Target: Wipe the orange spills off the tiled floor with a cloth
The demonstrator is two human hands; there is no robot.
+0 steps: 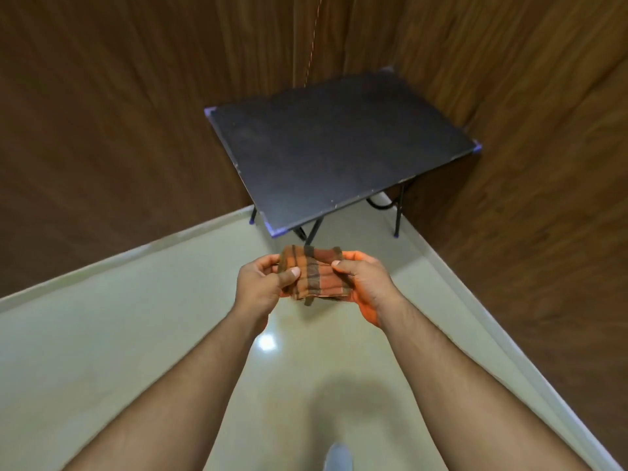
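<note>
Low in the view, at the bottom edge, a blurred grey shape (336, 457) shows between the two bare forearms; what it is cannot be told. Both forearms reach forward from the lower corners and meet above the floor (102, 334), which is pale, glossy and greenish, with a bright spot of reflected light just below the hands and a soft dark shadow nearer the camera. No tile joints can be made out on it, and no orange marks show on the part that is in sight. Held up between the hands is the cloth (316, 275), a folded piece with orange and brown checks, its layered edges hanging at the lower side. The left hand (263, 283) grips the cloth's left end, fingers curled behind it and thumb pressed on the front. The right hand (362, 278) pinches the right end the same way, thumb on top, and its palm and heel look tinted orange. The cloth is clear of the floor and touches nothing but the hands. Beyond the hands stands a small folding table (339, 147) with a dark top, purple corner caps and thin black legs, set into the corner where two brown wood-grain walls (102, 130) meet. A pale skirting strip (119, 256) runs along the foot of each wall.
</note>
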